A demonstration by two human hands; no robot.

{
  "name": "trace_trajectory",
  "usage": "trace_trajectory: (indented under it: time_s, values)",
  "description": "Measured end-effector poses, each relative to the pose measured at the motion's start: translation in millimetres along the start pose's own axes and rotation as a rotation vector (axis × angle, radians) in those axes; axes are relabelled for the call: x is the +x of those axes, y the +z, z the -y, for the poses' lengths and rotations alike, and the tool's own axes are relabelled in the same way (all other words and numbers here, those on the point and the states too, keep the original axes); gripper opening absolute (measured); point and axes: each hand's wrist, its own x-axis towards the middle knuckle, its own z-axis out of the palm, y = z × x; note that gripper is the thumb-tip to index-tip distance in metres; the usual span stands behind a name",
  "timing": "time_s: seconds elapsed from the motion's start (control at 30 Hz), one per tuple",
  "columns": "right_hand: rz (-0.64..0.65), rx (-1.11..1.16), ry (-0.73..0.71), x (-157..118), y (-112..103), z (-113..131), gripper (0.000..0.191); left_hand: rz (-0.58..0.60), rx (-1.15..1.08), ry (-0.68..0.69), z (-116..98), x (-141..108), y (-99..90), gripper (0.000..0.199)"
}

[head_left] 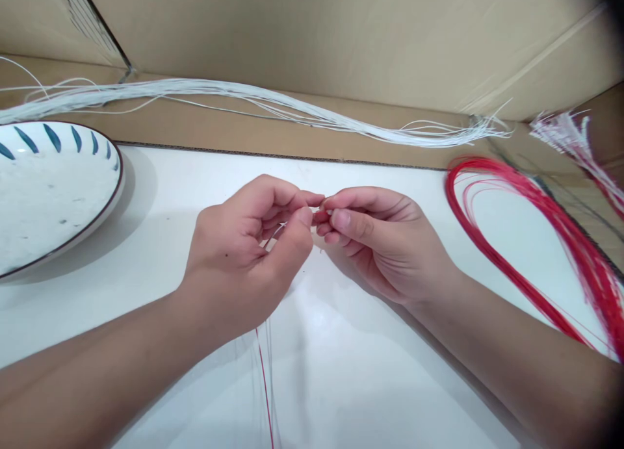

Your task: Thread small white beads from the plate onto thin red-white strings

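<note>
Red thread (264,384) at frame centre, tail trailing to 6 o'clock | I see left hand (244,254) and right hand (380,241) each in a tight fingertip grip, ends meeting for fine control | red bundle (560,241) at 3 o'clock, white strands (292,111) at 12, plate (49,195) at 9 on tabletop (341,371), within reach.

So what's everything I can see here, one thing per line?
white strands: one long bundle, white, along the cardboard at the back
red strands: one looped bundle, red, right side of the table
pink-white strands: one small bundle, far right, on the cardboard
plate: one, white with blue dashes, left
cardboard: brown, behind
table: white
thin strands: a few, one red, hanging below the hands
left hand: pinching the strands
right hand: pinching, fingertips meeting the left
</note>
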Motion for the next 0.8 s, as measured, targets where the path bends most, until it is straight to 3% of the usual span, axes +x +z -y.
trace_trajectory:
  time_s: [0.37,0.8]
  values:
    - [-0.063,-0.119,-0.144,-1.2,4.6,-1.0,0.013,0.052,0.089,0.077,-1.1,1.2,-0.2,0.006]
    - [-0.14,-0.372,-0.291,-8.1,7.2,2.6,0.016,0.072,0.11,0.072,-1.9,1.3,-1.1,0.007]
